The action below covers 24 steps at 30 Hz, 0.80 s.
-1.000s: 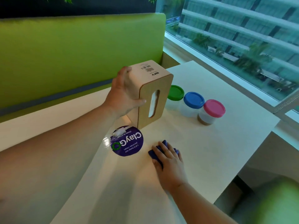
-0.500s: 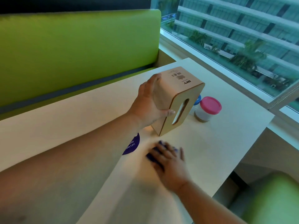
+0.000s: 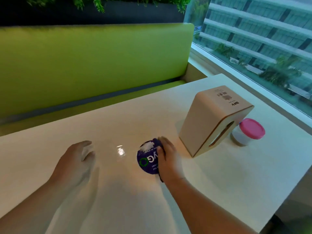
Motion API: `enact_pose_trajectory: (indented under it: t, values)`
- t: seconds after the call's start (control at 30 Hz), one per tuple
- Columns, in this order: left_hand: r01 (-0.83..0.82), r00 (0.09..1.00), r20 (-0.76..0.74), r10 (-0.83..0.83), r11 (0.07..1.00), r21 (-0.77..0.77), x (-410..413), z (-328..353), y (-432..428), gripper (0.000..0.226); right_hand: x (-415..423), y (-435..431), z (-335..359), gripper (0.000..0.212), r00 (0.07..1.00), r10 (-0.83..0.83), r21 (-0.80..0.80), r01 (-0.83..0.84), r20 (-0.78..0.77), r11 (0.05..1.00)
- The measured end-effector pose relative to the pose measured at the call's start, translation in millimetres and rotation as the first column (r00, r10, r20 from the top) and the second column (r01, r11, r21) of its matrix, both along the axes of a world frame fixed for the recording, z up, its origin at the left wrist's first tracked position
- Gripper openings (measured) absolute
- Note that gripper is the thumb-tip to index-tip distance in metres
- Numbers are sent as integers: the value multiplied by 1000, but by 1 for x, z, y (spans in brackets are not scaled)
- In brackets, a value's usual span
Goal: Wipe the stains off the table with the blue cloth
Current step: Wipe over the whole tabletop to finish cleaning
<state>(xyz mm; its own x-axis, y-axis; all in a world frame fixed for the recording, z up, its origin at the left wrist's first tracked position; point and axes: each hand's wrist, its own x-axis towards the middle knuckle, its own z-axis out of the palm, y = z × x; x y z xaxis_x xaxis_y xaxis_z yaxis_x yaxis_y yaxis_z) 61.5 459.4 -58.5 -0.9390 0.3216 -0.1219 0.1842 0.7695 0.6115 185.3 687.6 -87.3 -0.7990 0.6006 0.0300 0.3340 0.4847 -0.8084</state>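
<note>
The right hand (image 3: pixel 169 162) is laid flat, palm down and fingers extended, on the white desk (image 3: pixel 219 191), with the blue cloth (image 3: pixel 160 176) pressed beneath it; only a dark edge of the cloth is seen along the hand's left side and below the palm. The hand and cloth are placed over the right rim of a round purple sticker (image 3: pixel 147 159), which is taken here as the landmark. White lettering and a green ring are printed on the sticker, and a torn white patch is seen at its upper edge.

The left hand (image 3: pixel 79 162) is held to the left of the sticker, well apart from it, loosely open with the fingers slightly curled, gripping nothing; whether it is touching the desk cannot be told, as it is blurred. A bright reflection (image 3: pixel 120 151) is seen on the desk between that hand and the sticker.

To the right of the sticker and further back, a wooden tissue box (image 3: pixel 212 120) is stood on end, with its oval slot turned to the right. Just beyond the box, a clear jar with a pink lid (image 3: pixel 251 128) is set. Behind the desk a green bench back (image 3: pixel 94 65) is seen, and a window (image 3: pixel 263 41) on the far right.
</note>
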Motion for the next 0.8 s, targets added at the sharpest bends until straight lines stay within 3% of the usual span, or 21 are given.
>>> enact_pose_trajectory:
  t: [0.07,0.13,0.2,0.23,0.33,0.4,0.53,0.63,0.7,0.8]
  values:
    - [16,1000,14,-15,997,-82,-6,-2,-16,40,-40,12,14,33,998,-53,-61,51,-42,997]
    - [84,996,43,-76,962,-260,-15,-6,-28,44,-77,29,16,33,996,-81,-45,79,-43,996]
    - [171,984,118,-133,896,-410,-21,-13,-40,52,-106,43,4,35,997,-69,65,67,38,996]
    - [214,975,158,-159,868,-448,-22,-16,-44,55,-117,48,-5,37,987,-55,166,30,152,986]
    - [285,956,199,-215,840,-461,-27,-21,-51,56,-140,34,-26,45,885,-85,415,-128,458,901]
    - [293,954,199,-225,842,-454,-30,-22,-54,56,-154,-4,-28,51,877,-38,447,-207,479,870]
    - [284,958,169,-232,843,-456,-26,-26,-57,57,-148,-109,-27,52,845,282,428,-485,455,763]
    - [259,966,123,-228,850,-459,-23,-28,-59,58,-141,-121,-28,51,800,394,392,-575,452,718]
    - [266,964,124,-236,858,-439,-23,-28,-59,58,-148,-89,-30,51,831,305,440,-516,465,735]
    - [264,965,126,-232,866,-425,-23,-31,-59,59,-150,-38,-28,51,854,61,439,-325,516,838]
